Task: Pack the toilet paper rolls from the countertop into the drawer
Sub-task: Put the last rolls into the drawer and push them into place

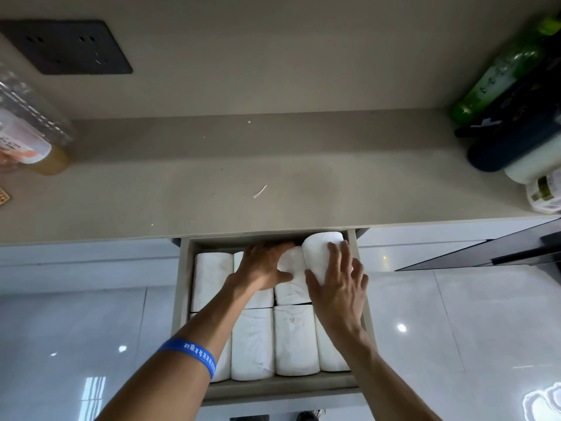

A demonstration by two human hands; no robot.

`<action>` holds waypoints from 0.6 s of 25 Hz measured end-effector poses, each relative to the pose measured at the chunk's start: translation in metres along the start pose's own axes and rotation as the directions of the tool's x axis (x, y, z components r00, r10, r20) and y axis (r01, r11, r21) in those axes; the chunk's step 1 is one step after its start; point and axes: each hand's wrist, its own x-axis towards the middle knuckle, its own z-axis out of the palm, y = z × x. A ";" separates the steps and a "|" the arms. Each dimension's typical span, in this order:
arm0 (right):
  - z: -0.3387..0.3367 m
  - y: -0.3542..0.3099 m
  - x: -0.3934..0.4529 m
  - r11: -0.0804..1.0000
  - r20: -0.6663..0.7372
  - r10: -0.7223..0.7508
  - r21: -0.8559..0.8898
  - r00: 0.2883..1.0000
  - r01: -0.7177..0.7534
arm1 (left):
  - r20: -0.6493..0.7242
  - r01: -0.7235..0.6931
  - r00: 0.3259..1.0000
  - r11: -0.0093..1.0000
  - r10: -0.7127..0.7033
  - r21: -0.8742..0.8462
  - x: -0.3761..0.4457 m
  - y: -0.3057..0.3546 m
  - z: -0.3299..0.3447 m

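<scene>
The drawer (pixel 181 287) stands pulled out under the beige countertop (pixel 273 165) and holds several white toilet paper rolls lying side by side in two rows. My right hand (pixel 340 284) grips a tilted roll (pixel 318 247) at the drawer's far right corner, its far end raised above the others. My left hand (pixel 264 265), with a blue wristband on its forearm, presses on the neighbouring roll (pixel 291 262) in the back row. No roll lies on the countertop.
A clear jar with yellowish contents (pixel 27 129) lies at the countertop's left. At the right stand a green bottle (pixel 501 65), a dark container (pixel 516 141) and small white tubs (pixel 543 192). A black socket plate (pixel 69 47) is on the wall. Glossy floor tiles lie below.
</scene>
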 end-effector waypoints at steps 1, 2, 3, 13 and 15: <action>0.004 -0.001 0.001 0.998 -0.007 -0.011 -0.054 1.000 0.011 | -0.014 -0.005 1.000 1.000 0.005 0.001 -0.001 -0.001 0.000; 0.008 -0.002 0.000 0.996 -0.003 -0.012 -0.086 1.000 0.012 | -0.020 -0.012 1.000 1.000 0.012 0.003 0.000 -0.003 0.001; 0.011 -0.001 -0.002 0.995 0.002 -0.014 -0.103 1.000 0.014 | -0.022 -0.020 1.000 1.000 0.020 0.004 0.000 -0.004 0.002; 0.019 0.007 -0.007 0.992 0.027 -0.043 -0.115 0.999 0.046 | -0.008 -0.015 1.000 0.999 0.015 0.032 0.002 -0.007 0.009; 0.027 0.003 -0.011 0.991 0.081 0.004 -0.133 0.997 0.007 | 0.016 0.008 1.000 0.999 -0.009 0.041 0.003 -0.007 0.010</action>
